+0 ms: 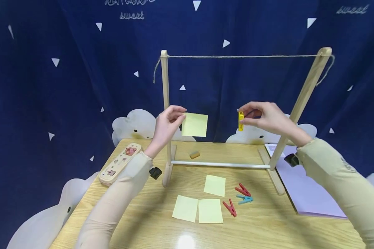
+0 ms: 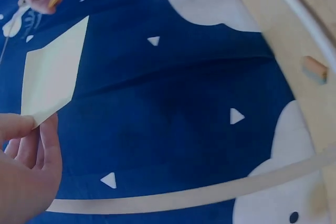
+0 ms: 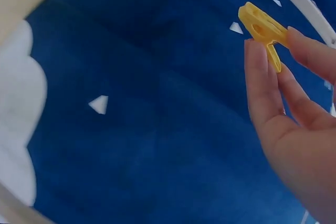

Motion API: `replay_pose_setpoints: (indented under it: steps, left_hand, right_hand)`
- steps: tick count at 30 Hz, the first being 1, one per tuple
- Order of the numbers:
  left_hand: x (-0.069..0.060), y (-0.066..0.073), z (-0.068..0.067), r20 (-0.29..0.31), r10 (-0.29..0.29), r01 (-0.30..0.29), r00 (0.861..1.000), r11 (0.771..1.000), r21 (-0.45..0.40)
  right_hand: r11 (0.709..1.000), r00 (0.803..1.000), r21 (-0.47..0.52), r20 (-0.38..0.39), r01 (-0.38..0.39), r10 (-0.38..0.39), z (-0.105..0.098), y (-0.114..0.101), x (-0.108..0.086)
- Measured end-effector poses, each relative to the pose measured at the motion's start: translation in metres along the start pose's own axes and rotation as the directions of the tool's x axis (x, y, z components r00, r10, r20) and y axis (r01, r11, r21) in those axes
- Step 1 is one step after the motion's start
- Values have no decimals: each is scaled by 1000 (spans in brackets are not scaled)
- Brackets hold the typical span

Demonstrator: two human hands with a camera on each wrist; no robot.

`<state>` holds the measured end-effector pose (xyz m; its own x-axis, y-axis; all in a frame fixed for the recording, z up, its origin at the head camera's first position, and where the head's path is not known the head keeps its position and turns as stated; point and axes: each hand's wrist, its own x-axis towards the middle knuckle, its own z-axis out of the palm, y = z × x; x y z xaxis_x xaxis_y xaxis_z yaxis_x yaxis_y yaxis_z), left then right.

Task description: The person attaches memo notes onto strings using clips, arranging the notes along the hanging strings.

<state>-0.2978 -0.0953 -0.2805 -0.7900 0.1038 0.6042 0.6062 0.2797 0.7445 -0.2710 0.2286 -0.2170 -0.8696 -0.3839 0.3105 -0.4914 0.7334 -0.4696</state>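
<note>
The left hand (image 1: 169, 125) pinches a pale yellow paper square (image 1: 194, 125) by its left edge, held up below the string (image 1: 243, 56). In the left wrist view the thumb and fingers of the left hand (image 2: 31, 156) grip one corner of the paper (image 2: 52, 74). To the right, the right hand (image 1: 266, 117) holds a yellow clothespin (image 1: 241, 121) upright, apart from both paper and string. The right wrist view shows the clothespin (image 3: 262, 30) between thumb and fingers of the right hand (image 3: 294, 98).
Three paper squares (image 1: 214, 185), two red clothespins (image 1: 229, 208) and a blue one (image 1: 245, 199) lie on the table (image 1: 255, 231). A wooden frame (image 1: 166, 83) carries the string. A small block (image 1: 194, 155) lies behind its bar, a pencil case (image 1: 121, 164) left, purple sheets (image 1: 308, 193) right.
</note>
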Motion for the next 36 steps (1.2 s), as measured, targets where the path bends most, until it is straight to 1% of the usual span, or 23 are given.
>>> replay_pose_setpoints:
  steps: [5,10,14,18,25,28,32,36]
  left_hand:
    - [16,12,-2,-66,16,-18,998,999,-40]
    - [30,21,-4,-106,27,-36,994,996,-81]
    - [39,29,-5,-129,46,-58,991,994,-88]
    - [47,37,-6,-157,64,-79,986,993,-90]
    - [60,47,-8,-212,85,-100,974,993,-63]
    - [66,50,-9,-239,66,-82,969,995,-57]
    - [74,55,-11,-264,37,-54,964,997,-55]
    - [81,58,-11,-281,49,-68,959,996,-59]
  right_hand:
    - [1000,998,3,-54,9,-8,-19,-23,20]
    - [999,997,24,-69,28,-26,-33,-45,36]
    - [998,996,48,-74,46,-42,-40,-60,47]
    - [995,993,69,-95,72,-65,-47,-73,58]
    - [987,979,108,-177,119,-99,-60,-98,81]
    - [988,974,101,-203,120,-98,-64,-107,92]
    - [988,972,99,-213,122,-99,-68,-116,106]
    - [984,971,121,-216,129,-101,-71,-124,119]
